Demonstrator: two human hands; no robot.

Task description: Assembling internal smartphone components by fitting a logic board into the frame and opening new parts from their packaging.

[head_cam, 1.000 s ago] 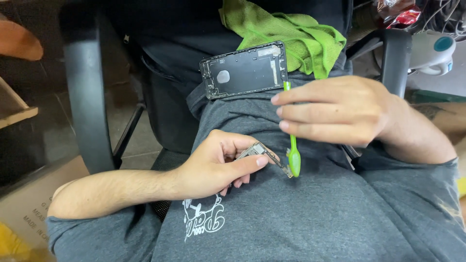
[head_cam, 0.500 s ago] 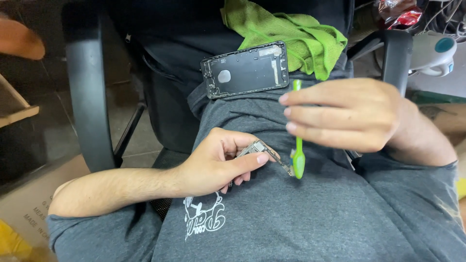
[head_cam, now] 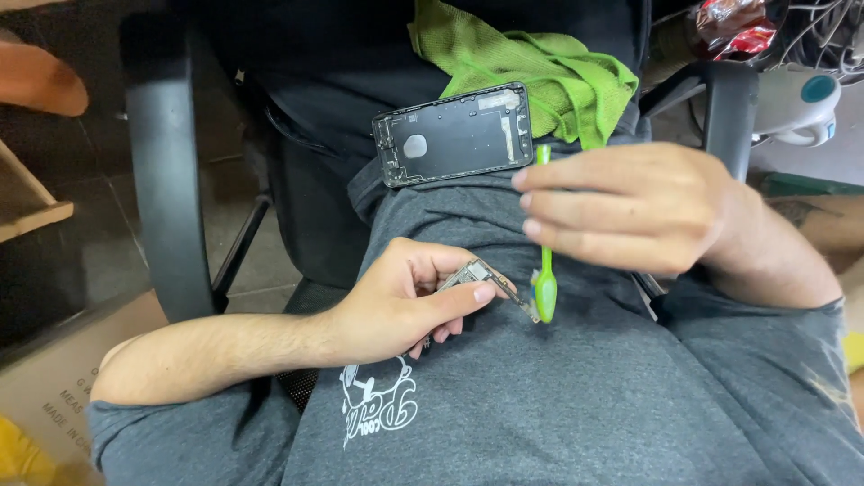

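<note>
We are finding the left hand [head_cam: 396, 301] pinching a small circuit board [head_cam: 490, 286] by its near end, clenched on its edges. The right hand [head_cam: 630, 211] is grasping a green brush [head_cam: 544, 270], bristles meeting the board's far tip. We are judging the board light, thin and fragile, best held by bare edges. A phone housing [head_cam: 454, 135] is lying beyond the grip

Green toothbrush [head_cam: 544, 261] stands upright, head down against small circuit board [head_cam: 490, 281].
</note>
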